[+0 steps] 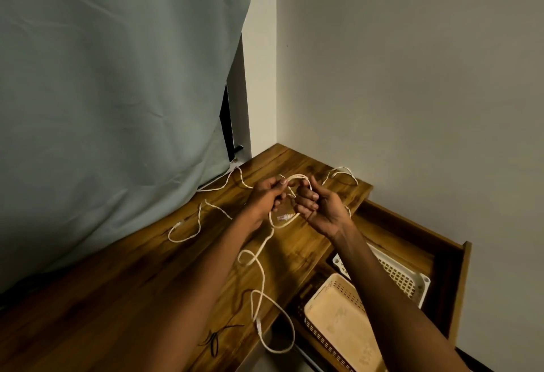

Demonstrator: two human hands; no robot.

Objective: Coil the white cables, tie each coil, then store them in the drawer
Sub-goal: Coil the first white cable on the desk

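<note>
A grey-green curtain point(112, 100) fills the frame from 9 to 12 o'clock, hanging down onto a wooden desk point(141, 277) that runs from 7 o'clock up to centre. At 4 o'clock the desk's drawer point(435, 257) stands open w/ two perforated baskets inside: a beige basket point(338, 315) nearer the viewer, a white basket point(403, 277) just beyond it, partly hidden by the right forearm. Both hands are raised just above the desktop at centre, working one white cable point(262, 271). The left hand point(265, 198) has its fingers curled round the cable, thumb & forefinger pinching the top of a small loop; the right hand point(318, 206) has its fingers closed on the loop's other side. The cable's slack trails toward 6 o'clock, across the desk and over its edge in a hanging loop. A second cable point(188, 224) lies loose on the desktop at 9 o'clock of the hands; another strand point(341, 171) curls at 1 o'clock. Thin black ties point(217, 339) lie near the desk edge at 6 o'clock.
</note>
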